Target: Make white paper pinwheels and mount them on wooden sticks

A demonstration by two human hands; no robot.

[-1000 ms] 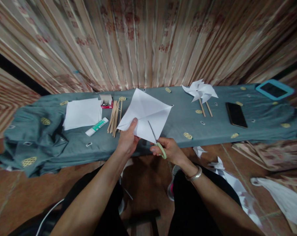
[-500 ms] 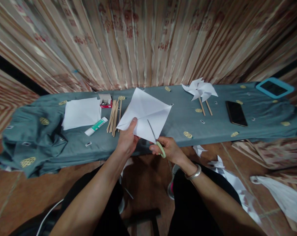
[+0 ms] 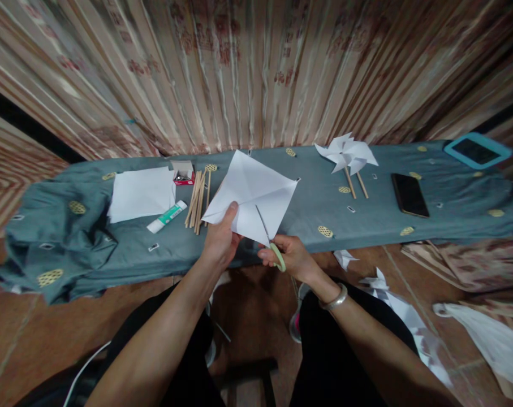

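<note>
A creased white sheet of paper [image 3: 256, 181] is held up over the near edge of the cloth-covered bench, one corner pointing toward me. My left hand [image 3: 223, 234] grips its lower left edge, thumb on top and fingers underneath. Scissors [image 3: 278, 258] with a pale green handle are in my right hand [image 3: 292, 257]. One blade lies over the paper's face, running from the near corner up toward the middle; the other blade is hidden behind the sheet. To the left lie several wooden sticks [image 3: 195, 203].
Left on the bench are a paper stack [image 3: 139, 195], a glue stick [image 3: 167, 216] and a small red box [image 3: 182, 173]. Toward the right lie paper pinwheels [image 3: 347, 154] on sticks, a phone [image 3: 410, 195] and a blue-framed tablet [image 3: 478, 151]. Paper pieces [image 3: 402, 316] lie on the floor.
The view has shifted very slightly. Both hands, the paper and the scissors keep nearly the same positions.
</note>
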